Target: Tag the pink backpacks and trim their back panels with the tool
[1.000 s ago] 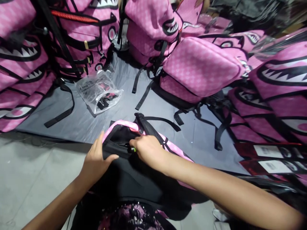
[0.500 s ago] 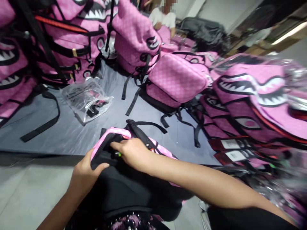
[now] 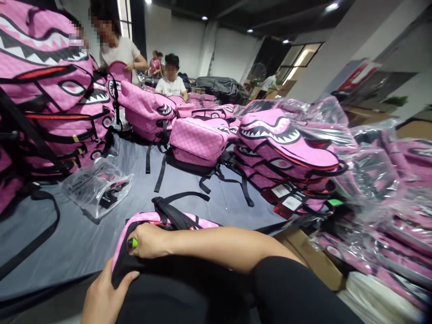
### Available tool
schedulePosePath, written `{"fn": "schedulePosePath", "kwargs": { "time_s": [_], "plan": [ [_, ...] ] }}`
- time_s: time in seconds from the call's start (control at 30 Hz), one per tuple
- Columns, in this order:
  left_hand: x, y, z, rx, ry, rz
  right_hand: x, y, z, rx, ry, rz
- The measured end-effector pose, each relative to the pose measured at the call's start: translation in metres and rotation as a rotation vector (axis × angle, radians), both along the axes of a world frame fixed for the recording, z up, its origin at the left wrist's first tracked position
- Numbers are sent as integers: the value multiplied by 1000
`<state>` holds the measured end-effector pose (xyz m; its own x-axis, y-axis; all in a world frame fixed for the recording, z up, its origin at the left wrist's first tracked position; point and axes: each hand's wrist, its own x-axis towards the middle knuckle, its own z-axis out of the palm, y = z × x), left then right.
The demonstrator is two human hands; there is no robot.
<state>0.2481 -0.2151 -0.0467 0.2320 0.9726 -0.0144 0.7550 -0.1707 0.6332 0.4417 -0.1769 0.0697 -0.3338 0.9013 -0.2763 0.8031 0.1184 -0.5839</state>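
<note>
Green-tipped tool (image 3: 132,243): all but its tip hidden inside the right hand's (image 3: 150,240) grip. Left hand (image 3: 104,292): wrist cut off by the lower edge, below that grip.

Grey table (image 3: 216,198) carries pink backpacks (image 3: 199,141) and plastic bag (image 3: 96,189).

Your right hand (image 3: 148,240) grips a green-tipped tool (image 3: 132,243) at the open pink backpack (image 3: 158,225); your left hand (image 3: 104,292) pinches its near edge. Beyond the backpack: a plastic bag (image 3: 96,189), stacked pink backpacks (image 3: 286,144)
</note>
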Motion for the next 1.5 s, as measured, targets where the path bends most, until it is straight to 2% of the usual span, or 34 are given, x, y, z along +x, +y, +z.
{"fn": "schedulePosePath", "kwargs": {
  "time_s": [0.1, 0.23, 0.4, 0.5, 0.6, 0.73, 0.87, 0.93, 1.03, 1.13, 1.2, 1.33, 1.4, 1.5],
  "plan": [
    [1, -2, 0, 41, 43, -9, -2, -2, 0, -4, -32, 10],
    [0, -7, 1, 91, 102, -16, 3, -6, 10, -25, -81, 39],
    [2, -11, 0, 196, 107, -41, -1, -6, 16, -177, -85, -2],
    [3, -11, -2, 259, 104, -64, -9, -7, 12, -123, -86, -63],
    [3, -12, -1, 293, 112, -52, -15, -12, 7, -81, -81, -39],
    [0, -18, 6, 263, 123, -84, -14, -24, 5, -26, -61, -35],
    [0, -23, 15, 249, 93, -102, -11, -33, 1, -115, 25, -179],
    [2, -23, 17, 238, 70, -97, -8, -36, -2, -44, -21, -226],
    [5, -21, 17, 198, 33, -88, 1, -35, -8, 115, -18, -100],
    [7, -20, 14, 150, 26, -64, 10, -30, -14, 76, 74, 120],
    [8, -19, 12, 122, 16, -45, 12, -25, -17, 78, 27, 205],
    [11, -18, 9, 78, -22, -17, 11, -22, -22, 129, -161, 246],
    [12, -17, 7, 58, -37, -14, 13, -22, -22, 105, -130, 231],
    [15, -17, 5, 7, -35, -14, 16, -20, -20, -31, 18, 170]
  ]
}}
